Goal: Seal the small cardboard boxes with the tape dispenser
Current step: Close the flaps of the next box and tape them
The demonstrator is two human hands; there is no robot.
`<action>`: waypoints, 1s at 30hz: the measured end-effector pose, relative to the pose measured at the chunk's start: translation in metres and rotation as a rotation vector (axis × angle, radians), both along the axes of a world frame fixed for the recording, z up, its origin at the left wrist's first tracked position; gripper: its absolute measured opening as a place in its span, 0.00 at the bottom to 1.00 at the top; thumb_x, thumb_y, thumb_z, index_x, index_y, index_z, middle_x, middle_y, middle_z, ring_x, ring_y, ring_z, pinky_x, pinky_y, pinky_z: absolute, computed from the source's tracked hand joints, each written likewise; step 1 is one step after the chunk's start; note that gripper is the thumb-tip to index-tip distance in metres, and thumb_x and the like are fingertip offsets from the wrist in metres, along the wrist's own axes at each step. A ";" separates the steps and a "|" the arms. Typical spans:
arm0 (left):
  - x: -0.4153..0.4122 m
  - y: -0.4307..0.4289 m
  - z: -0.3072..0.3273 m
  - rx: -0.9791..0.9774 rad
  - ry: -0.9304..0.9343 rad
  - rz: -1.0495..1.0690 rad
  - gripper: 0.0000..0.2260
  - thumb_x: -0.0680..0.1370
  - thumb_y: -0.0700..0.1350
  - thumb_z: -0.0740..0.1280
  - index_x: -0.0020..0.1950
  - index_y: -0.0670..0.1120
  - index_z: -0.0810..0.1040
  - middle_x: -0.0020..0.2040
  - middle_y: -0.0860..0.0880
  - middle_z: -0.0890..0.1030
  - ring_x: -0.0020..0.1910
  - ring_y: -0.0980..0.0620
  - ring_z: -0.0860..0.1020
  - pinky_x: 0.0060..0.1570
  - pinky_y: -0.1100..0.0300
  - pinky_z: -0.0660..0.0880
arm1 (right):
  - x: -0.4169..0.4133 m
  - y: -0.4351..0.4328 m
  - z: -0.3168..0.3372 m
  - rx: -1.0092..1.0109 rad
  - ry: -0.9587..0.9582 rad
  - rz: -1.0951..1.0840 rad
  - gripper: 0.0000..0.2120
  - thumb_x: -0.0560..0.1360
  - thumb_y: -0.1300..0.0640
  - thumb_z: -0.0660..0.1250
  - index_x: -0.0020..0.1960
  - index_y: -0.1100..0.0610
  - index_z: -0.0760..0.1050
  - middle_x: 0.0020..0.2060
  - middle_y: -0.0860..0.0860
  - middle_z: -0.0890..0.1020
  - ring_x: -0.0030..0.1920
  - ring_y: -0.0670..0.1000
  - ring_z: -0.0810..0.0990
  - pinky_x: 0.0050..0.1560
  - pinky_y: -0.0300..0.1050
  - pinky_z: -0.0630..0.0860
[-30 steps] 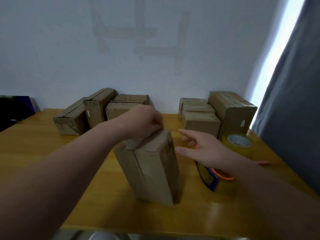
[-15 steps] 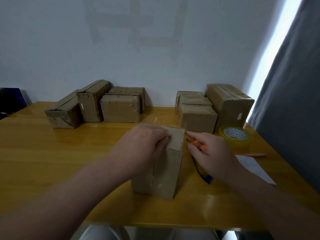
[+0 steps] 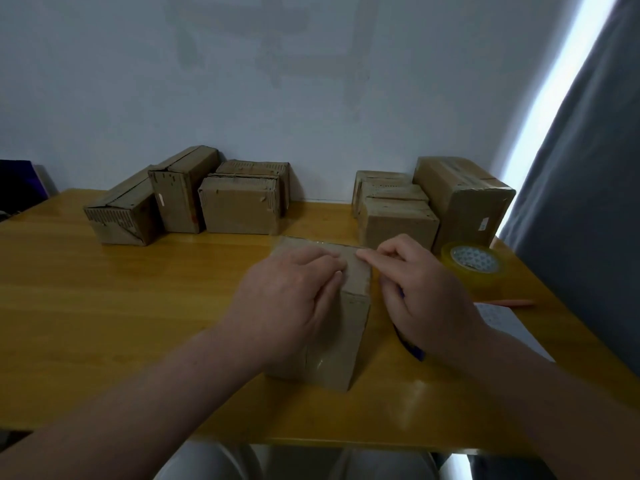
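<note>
Yellow wooden table (image 3: 104, 306) against a pale wall, and you're working at its near middle. Your box (image 3: 349, 323) stands upright right in front of you, clear tape glinting along its far top edge. Your left hand (image 3: 291, 299) lies over the top and left side of the box, fingers pressed down flat on the lid, nothing gripped. Your right hand (image 3: 422, 292) sits at the box's right side, forefinger stretched onto the top edge beside your left fingertips, the other fingers curled loosely; it holds nothing that I can see. Just under that right wrist a dark blue piece of the dispenser (image 3: 412, 348) peeks out on the table, mostly hidden. Right of it there's a tape roll (image 3: 472, 268) lying flat, a pencil (image 3: 509, 302) and a sheet of paper (image 3: 512, 327). Along the wall, four boxes (image 3: 239, 209) cluster on the left, four more (image 3: 398, 223) on the right, well apart from yours
</note>
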State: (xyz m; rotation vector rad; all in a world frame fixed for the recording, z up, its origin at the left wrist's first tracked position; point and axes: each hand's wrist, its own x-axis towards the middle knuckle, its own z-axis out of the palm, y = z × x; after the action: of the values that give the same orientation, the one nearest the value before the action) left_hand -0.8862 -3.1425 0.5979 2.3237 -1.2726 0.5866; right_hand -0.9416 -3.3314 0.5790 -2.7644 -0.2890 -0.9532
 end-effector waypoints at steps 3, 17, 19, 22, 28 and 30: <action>0.001 0.000 -0.002 -0.011 0.006 -0.005 0.17 0.79 0.50 0.55 0.54 0.47 0.82 0.49 0.51 0.83 0.45 0.54 0.80 0.41 0.64 0.73 | 0.005 -0.002 0.003 -0.015 -0.005 0.030 0.20 0.77 0.57 0.53 0.61 0.59 0.79 0.45 0.52 0.76 0.42 0.47 0.73 0.35 0.35 0.71; 0.003 -0.001 -0.007 -0.055 -0.049 -0.021 0.15 0.79 0.48 0.56 0.51 0.46 0.82 0.47 0.50 0.83 0.42 0.53 0.80 0.37 0.58 0.78 | 0.036 0.005 0.014 1.122 0.503 0.078 0.10 0.70 0.48 0.72 0.43 0.54 0.83 0.43 0.51 0.85 0.49 0.52 0.82 0.53 0.50 0.78; 0.003 -0.001 -0.007 -0.054 -0.059 -0.014 0.15 0.79 0.48 0.56 0.50 0.46 0.82 0.47 0.50 0.83 0.42 0.53 0.80 0.38 0.58 0.78 | 0.040 0.003 0.014 1.109 0.474 0.080 0.10 0.70 0.48 0.72 0.39 0.55 0.82 0.39 0.50 0.83 0.46 0.52 0.81 0.51 0.49 0.77; 0.004 -0.001 -0.008 -0.051 -0.085 -0.008 0.16 0.79 0.48 0.56 0.51 0.46 0.83 0.48 0.50 0.83 0.44 0.54 0.80 0.43 0.64 0.73 | 0.045 0.001 0.016 0.972 0.377 0.074 0.12 0.73 0.49 0.71 0.36 0.57 0.80 0.34 0.51 0.80 0.41 0.51 0.79 0.48 0.49 0.76; 0.004 -0.001 -0.008 -0.058 -0.115 0.002 0.15 0.79 0.48 0.57 0.52 0.47 0.83 0.51 0.50 0.83 0.48 0.54 0.80 0.47 0.67 0.69 | 0.052 -0.003 0.010 0.681 0.125 0.007 0.18 0.74 0.46 0.68 0.31 0.58 0.77 0.28 0.55 0.77 0.31 0.52 0.75 0.35 0.42 0.72; 0.003 -0.001 -0.009 -0.054 -0.106 -0.012 0.15 0.79 0.48 0.57 0.52 0.46 0.82 0.52 0.49 0.83 0.48 0.54 0.81 0.46 0.65 0.71 | 0.056 -0.002 0.009 0.590 0.049 -0.073 0.19 0.76 0.48 0.67 0.31 0.56 0.76 0.25 0.49 0.74 0.27 0.44 0.72 0.32 0.35 0.67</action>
State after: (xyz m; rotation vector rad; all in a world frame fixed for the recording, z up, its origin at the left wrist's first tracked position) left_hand -0.8830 -3.1433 0.5893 2.2657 -1.2998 0.7394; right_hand -0.8859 -3.3336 0.5881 -2.2599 0.0937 -0.8199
